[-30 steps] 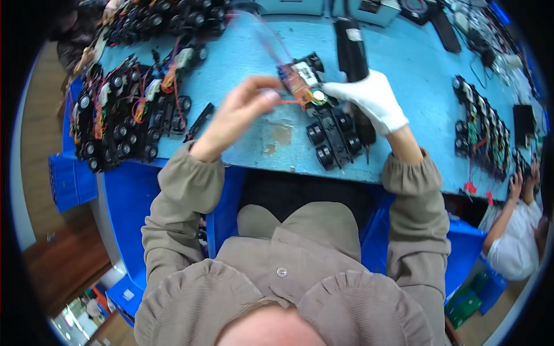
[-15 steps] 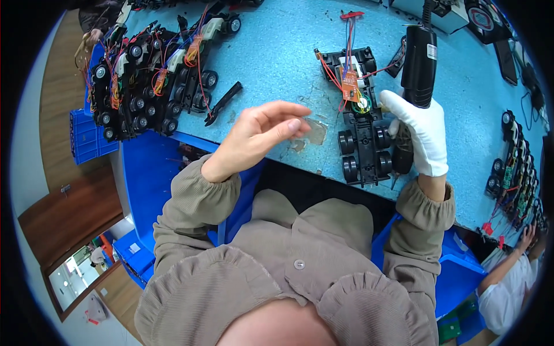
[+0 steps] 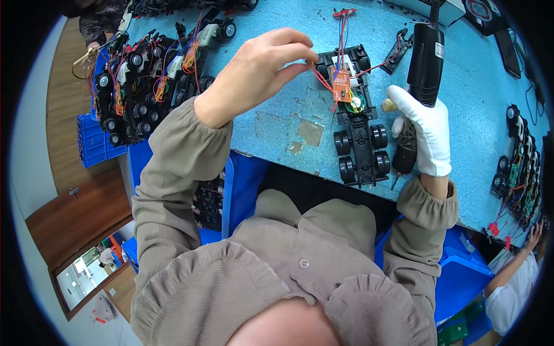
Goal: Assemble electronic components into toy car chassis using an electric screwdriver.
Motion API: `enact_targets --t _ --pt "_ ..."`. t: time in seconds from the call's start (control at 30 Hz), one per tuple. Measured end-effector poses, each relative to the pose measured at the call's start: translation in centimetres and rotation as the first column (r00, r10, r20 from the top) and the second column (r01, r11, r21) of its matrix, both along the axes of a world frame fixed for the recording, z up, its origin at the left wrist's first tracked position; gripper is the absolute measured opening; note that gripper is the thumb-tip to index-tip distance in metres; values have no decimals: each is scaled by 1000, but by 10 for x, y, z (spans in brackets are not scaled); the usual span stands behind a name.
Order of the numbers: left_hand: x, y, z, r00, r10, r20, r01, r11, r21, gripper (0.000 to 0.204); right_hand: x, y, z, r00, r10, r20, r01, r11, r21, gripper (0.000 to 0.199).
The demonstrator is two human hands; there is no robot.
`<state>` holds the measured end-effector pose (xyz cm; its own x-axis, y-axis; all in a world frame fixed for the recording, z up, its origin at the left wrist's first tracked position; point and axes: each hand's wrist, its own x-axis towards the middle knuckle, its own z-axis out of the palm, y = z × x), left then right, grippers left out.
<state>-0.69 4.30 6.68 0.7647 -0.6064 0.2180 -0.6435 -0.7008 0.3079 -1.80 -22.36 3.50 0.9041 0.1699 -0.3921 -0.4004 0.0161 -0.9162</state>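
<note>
A black toy vehicle chassis (image 3: 363, 138) with paired black wheels lies on the blue table in front of me. An orange circuit board (image 3: 341, 86) sits on it, with red and blue wires. My bare left hand (image 3: 262, 69) reaches to the chassis's far left corner, its fingertips closed on the end of the red wires (image 3: 322, 79); the small end piece is mostly hidden by them. My white-gloved right hand (image 3: 428, 130) is wrapped round a black electric screwdriver (image 3: 426, 69) beside the chassis. The screwdriver's bit points down toward the table's near edge.
Several wired chassis (image 3: 144, 86) are piled at the left, with green-board ones (image 3: 519, 173) along the right edge. A slim black part (image 3: 397, 53) lies beyond the chassis. Blue bins (image 3: 456, 277) stand below the table. Another person's arm (image 3: 513, 271) shows at lower right.
My left hand has moved away from me and reached the red wires' end. The slim black part has shifted slightly beyond the chassis. My right hand keeps its hold on the screwdriver.
</note>
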Motion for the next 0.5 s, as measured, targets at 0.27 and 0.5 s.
enact_targets --t 0.27,0.5 --pt "-51 12 -3 539 -198 -818 -623 560 -546 19 0 -5 1 1000 0 -25 0 1000 -23 29" --pt "-79 -11 -31 401 -750 -527 -831 -56 -553 21 3 -18 -10 998 -53 -22 55 990 129 34"
